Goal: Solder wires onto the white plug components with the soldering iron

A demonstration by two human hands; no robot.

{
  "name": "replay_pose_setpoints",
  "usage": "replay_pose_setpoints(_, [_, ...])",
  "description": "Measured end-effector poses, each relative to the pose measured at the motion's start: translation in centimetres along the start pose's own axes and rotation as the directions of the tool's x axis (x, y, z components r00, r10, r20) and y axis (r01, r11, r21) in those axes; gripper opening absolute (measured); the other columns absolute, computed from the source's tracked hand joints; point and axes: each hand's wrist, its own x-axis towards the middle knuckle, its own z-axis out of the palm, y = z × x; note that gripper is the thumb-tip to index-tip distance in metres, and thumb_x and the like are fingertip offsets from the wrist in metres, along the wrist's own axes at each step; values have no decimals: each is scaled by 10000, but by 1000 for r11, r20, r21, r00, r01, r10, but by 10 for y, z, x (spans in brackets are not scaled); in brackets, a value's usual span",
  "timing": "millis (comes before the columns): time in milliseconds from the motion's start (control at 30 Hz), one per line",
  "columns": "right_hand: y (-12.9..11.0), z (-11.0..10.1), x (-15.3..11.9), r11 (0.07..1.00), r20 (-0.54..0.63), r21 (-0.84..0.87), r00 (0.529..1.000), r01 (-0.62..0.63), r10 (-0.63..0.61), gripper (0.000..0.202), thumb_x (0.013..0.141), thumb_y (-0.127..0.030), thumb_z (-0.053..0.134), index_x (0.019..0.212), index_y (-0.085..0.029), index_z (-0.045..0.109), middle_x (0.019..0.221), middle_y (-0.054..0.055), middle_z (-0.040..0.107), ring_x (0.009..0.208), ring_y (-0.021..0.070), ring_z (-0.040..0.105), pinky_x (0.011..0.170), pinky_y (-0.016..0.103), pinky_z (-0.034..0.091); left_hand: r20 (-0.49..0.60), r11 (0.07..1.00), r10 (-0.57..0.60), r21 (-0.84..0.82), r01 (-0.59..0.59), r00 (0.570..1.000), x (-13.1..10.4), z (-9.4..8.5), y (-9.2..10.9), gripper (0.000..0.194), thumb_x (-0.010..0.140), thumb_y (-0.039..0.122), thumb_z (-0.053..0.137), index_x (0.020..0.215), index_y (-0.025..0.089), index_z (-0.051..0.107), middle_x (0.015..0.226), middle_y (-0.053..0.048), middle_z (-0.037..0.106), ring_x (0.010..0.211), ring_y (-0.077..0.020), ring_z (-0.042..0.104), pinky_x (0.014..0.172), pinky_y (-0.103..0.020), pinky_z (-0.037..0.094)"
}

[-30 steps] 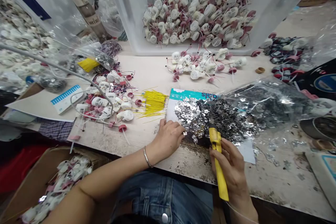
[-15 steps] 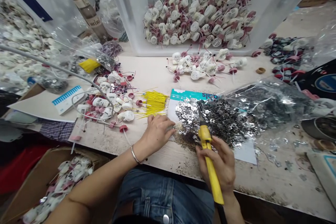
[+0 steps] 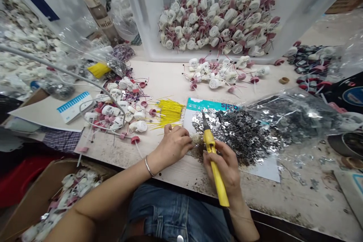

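My right hand (image 3: 229,168) is wrapped round the yellow handle of a soldering iron (image 3: 217,181). Its dark tip points away from me over the left side of a heap of small shiny metal plates (image 3: 241,130). To the left, my left hand (image 3: 174,144) is closed, fingertips together beside a brownish patch on the table edge of the heap; anything between them is too small to make out. Just beyond that hand lies a bundle of thin yellow wires (image 3: 170,113). Under the heap is a white and teal sheet (image 3: 195,103).
White and pink parts with wires (image 3: 138,115) lie at left, more (image 3: 214,77) at the back. A large translucent bin (image 3: 150,41) full of them stands behind. At right are a plastic bag (image 3: 295,109) and a round tin (image 3: 346,145). A cardboard box (image 3: 31,200) sits below left.
My right hand and the soldering iron have moved left, closer to my left hand. The fingers of my left hand have curled in more, and that hand has shifted slightly right.
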Motion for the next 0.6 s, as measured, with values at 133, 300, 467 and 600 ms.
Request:
replay_pose_setpoints(133, [9, -2, -6, 999, -47, -48, 999, -1, -2, 231, 783, -76, 620, 953, -231, 644, 1252, 48, 518, 1038, 173, 617, 838, 303, 577, -1, 999, -20, -25, 20, 1000, 5, 4, 3, 79, 870, 244, 632, 885, 203, 698, 984, -34, 655, 968, -205, 532, 864, -412, 261])
replay_pose_setpoints(300, [1, -18, -5, 990, -158, -131, 987, -53, 32, 253, 729, -49, 690, 914, -219, 656, 1229, 40, 528, 1015, 175, 626, 812, 298, 589, 40, 1000, 21, 7, -21, 999, 15, 10, 5, 90, 887, 213, 599, 837, 181, 666, 933, -39, 655, 972, -210, 516, 844, -398, 259])
replay_pose_setpoints(467, [-11, -30, -1, 975, -312, -180, 948, -130, 69, 196, 706, -40, 724, 807, -191, 651, 1180, 35, 568, 908, 150, 655, 701, 248, 597, 23, 992, 112, 59, -113, 993, 10, 8, 9, 140, 903, 216, 577, 811, 190, 679, 967, -37, 665, 976, -214, 525, 890, -427, 234])
replay_pose_setpoints(600, [-16, -32, 2, 962, -361, -203, 927, -184, 101, 158, 705, -55, 732, 735, -176, 636, 1115, 33, 607, 821, 132, 659, 650, 226, 578, 1, 998, 49, 31, -49, 999, 33, -6, 0, 164, 887, 331, 607, 865, 195, 697, 982, -43, 663, 959, -215, 548, 879, -408, 288])
